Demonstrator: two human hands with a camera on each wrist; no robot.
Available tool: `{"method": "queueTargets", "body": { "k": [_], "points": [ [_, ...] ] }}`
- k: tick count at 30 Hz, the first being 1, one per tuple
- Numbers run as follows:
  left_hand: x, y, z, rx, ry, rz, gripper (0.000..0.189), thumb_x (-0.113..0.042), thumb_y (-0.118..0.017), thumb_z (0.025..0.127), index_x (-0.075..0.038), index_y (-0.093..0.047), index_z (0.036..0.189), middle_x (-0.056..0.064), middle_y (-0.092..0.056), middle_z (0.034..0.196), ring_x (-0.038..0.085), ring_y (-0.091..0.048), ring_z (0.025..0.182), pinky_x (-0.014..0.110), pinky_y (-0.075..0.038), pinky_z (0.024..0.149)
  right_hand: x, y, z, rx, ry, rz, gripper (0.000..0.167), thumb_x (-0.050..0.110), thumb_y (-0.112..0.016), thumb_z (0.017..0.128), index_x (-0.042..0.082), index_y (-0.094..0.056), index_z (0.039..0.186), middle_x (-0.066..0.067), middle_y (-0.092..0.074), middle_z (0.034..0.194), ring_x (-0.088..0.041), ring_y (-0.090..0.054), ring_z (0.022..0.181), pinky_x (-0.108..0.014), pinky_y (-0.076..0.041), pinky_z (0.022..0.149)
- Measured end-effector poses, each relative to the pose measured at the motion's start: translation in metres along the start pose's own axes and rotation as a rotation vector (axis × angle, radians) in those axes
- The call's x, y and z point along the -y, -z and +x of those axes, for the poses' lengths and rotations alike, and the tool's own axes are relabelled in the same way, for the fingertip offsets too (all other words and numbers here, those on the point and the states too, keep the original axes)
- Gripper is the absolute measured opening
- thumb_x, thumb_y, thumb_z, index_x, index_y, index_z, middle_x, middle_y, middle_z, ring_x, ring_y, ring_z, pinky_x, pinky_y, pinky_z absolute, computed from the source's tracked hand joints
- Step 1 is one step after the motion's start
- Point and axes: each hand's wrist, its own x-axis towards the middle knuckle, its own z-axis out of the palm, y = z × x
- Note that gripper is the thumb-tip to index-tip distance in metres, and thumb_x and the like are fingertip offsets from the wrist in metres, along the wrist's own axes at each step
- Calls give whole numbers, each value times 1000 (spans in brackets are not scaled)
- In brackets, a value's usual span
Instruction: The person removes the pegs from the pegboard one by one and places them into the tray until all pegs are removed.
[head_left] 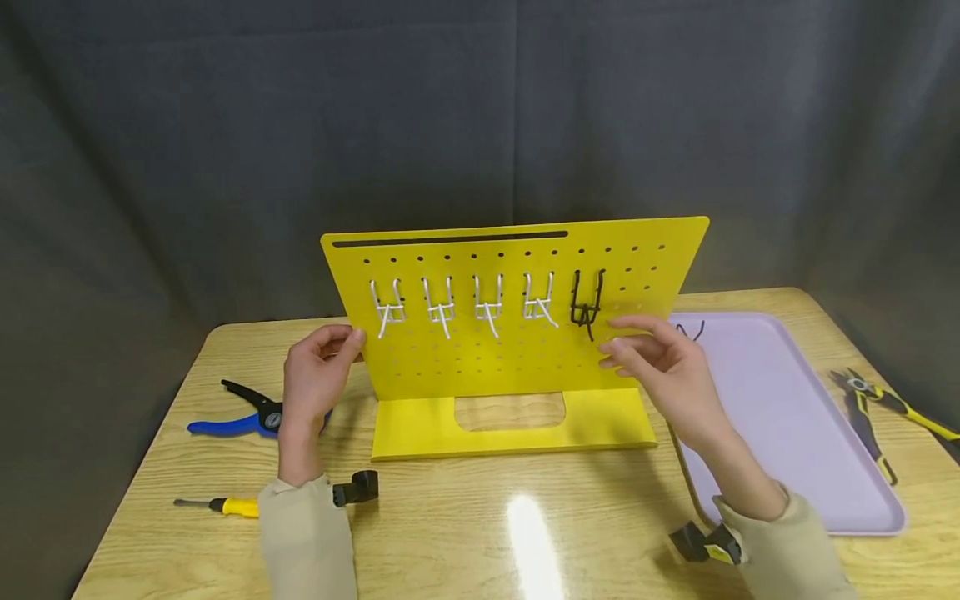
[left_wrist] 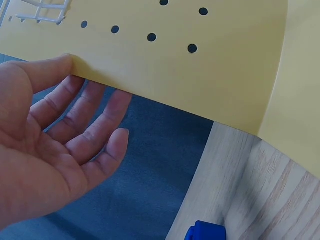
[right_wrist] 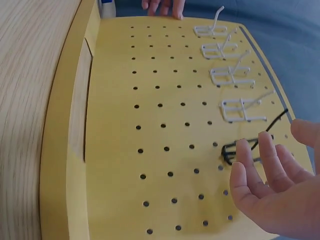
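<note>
A yellow pegboard (head_left: 510,367) stands upright on its yellow base. Several white wire hooks (head_left: 489,308) hang in a row on it, and a black wire hook (head_left: 587,304) is at the right end of that row. At the board's left edge my left hand (left_wrist: 55,125) pinches it, thumb on the front and fingertips behind. My right hand (head_left: 667,375) hovers before the right part of the board with relaxed, spread fingers and nothing between them. Its fingertips (right_wrist: 241,146) overlap the black hook in the right wrist view.
A lilac tray (head_left: 780,417) lies to the right, with a dark wire piece (head_left: 699,332) at its far left, partly hidden. Yellow-and-black pliers (head_left: 873,400) are beyond it. Blue-handled pliers (head_left: 255,417) and a yellow screwdriver (head_left: 238,507) lie on the left. A dark curtain (head_left: 480,125) hangs behind.
</note>
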Motion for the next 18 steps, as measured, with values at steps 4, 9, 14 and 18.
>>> {"method": "queueTargets", "body": {
  "k": [4,9,14,18],
  "points": [
    [0,0,0,1,-12,3,29,-26,-60,96,0,-67,108,18,-67,96,9,-65,80,28,-47,80,5,-5,1,17,18,-54,31,5,-58,96,-7,-54,124,3,-72,96,-16,-69,82,-25,-53,81],
    [-1,0,1,5,-15,-7,30,-27,-60,96,0,-67,109,18,-66,97,-2,-60,75,31,-47,83,9,-9,3,38,21,-72,30,6,-57,96,-3,-55,125,4,-71,97,-15,-68,83,-24,-53,78],
    [-1,0,0,3,-1,-11,30,-27,-60,96,0,-67,109,17,-67,97,-2,-60,75,31,-47,83,11,-12,5,48,19,-73,30,6,-58,96,-3,-55,125,1,-71,97,-18,-68,83,-27,-54,77],
    [-2,1,-1,6,-3,-11,30,-26,-60,96,0,-67,109,18,-66,97,-2,-59,75,32,-46,83,11,-14,6,60,11,-70,31,6,-58,96,-4,-55,125,-6,-71,97,-18,-68,83,-28,-54,77]
  ]
}}
